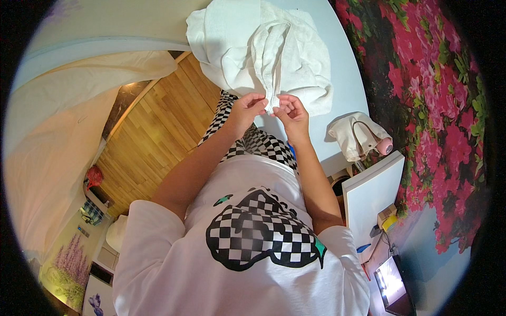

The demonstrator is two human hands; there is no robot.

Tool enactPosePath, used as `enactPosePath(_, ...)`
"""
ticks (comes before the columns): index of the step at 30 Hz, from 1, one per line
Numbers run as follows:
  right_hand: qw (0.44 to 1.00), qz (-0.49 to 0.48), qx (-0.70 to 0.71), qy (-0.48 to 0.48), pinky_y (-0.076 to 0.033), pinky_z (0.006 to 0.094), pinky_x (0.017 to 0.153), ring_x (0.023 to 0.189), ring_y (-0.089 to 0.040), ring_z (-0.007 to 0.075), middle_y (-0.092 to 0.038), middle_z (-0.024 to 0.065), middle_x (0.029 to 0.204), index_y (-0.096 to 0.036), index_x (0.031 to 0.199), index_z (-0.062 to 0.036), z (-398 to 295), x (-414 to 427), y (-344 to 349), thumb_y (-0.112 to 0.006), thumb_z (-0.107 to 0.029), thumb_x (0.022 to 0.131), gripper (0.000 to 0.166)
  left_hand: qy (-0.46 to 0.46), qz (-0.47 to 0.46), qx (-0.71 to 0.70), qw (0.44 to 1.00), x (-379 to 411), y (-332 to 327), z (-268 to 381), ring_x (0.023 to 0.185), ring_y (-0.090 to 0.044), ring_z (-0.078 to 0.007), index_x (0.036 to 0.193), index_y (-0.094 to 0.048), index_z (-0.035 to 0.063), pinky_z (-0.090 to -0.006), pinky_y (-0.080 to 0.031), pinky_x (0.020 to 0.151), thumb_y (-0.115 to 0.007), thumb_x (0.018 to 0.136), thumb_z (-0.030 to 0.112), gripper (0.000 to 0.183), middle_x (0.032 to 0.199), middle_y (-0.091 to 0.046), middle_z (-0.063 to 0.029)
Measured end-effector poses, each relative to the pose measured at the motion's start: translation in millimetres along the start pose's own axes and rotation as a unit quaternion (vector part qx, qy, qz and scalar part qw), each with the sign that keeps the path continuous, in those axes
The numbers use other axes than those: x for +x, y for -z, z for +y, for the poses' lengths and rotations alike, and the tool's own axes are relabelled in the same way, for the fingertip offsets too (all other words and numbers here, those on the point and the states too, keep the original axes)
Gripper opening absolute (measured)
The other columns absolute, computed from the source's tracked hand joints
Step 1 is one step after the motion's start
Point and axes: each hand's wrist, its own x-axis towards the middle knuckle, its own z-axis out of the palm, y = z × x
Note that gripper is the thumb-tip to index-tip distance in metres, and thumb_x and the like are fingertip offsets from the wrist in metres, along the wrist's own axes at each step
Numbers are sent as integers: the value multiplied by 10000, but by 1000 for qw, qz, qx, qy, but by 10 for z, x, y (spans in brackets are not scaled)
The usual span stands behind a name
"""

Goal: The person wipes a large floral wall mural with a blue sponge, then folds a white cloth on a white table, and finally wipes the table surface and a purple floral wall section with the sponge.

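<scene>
A bunched white terry towel (304, 55) lies on a pale blue surface (340, 59). One narrow gathered part of it reaches towards me, and both hands are at its near end. My left hand (247, 112) pinches the left side of that end between thumb and fingers. My right hand (293, 115) pinches the right side, its thumb low at the hem. The two hands are close together but apart, in front of my black-and-white checkered trousers (272, 148). The rest of the towel is heaped beyond them in loose folds.
Right of the towel sits a white cloth bag (350, 136) with a dark strap, beside a pink round object (384, 146). A white board or tabletop (371, 193) is nearer on the right. Wooden flooring (158, 138) and a pale curtain (59, 130) lie to the left.
</scene>
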Motion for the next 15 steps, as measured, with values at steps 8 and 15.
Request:
enactPosePath(8,1000,9,-19,15,-513,253,735,852,-571,98,-587,29,923,-550,1072,-6,94,-8,18,-596,93,795,298,-43,-4,108,993,-37,-76,28,829,-538,-80,1091,-563,-19,-223,-438,750,-616,874,152,282,924,-601,-22)
enactPosePath(15,999,12,-21,-42,-502,258,779,853,-579,118,-588,57,981,-562,1104,0,33,-21,-36,-530,90,833,287,-27,1,81,996,7,-74,-30,807,-522,-68,1114,-548,-13,-209,-428,726,-655,831,99,322,909,-585,-6)
